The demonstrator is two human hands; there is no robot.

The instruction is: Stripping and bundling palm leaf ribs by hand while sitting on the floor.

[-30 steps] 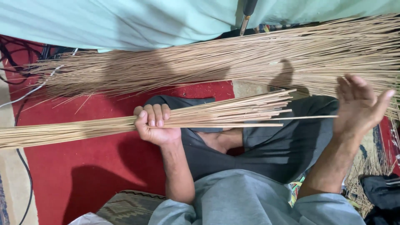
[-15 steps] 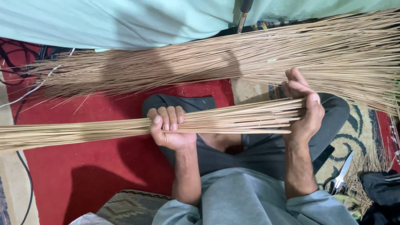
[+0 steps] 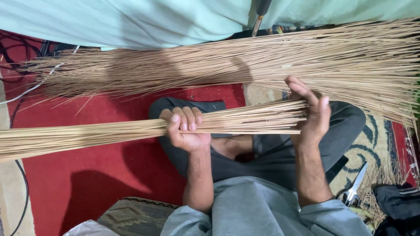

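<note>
- A bundle of thin tan sticks (image 3: 131, 131) is held level across the lap, running from the left edge of the view to the right hand.
- The left hand (image 3: 186, 131) is wrapped around the bundle near its middle, fingers (image 3: 183, 120) curled fully closed over the top, so that the sticks are kept together as one sheaf.
- The right hand (image 3: 313, 116) is set flat against the cut ends of the bundle, fingers spread open and gripping nothing; the palm appears to be pressed there so that the ends are kept flush.
- A far larger heap of loose sticks (image 3: 262, 61) is spread on the floor just beyond the bundle, apart from it, within reach of both hands.
- A red mat (image 3: 87, 175) lies under the left part of the bundle, and a patterned rug (image 3: 376, 140) under the right knee.
- A pair of scissors (image 3: 354, 188) rests on the rug beside the right forearm, untouched.
- A pale green cloth (image 3: 131, 19) is stretched along the top of the view, behind the heap.
</note>
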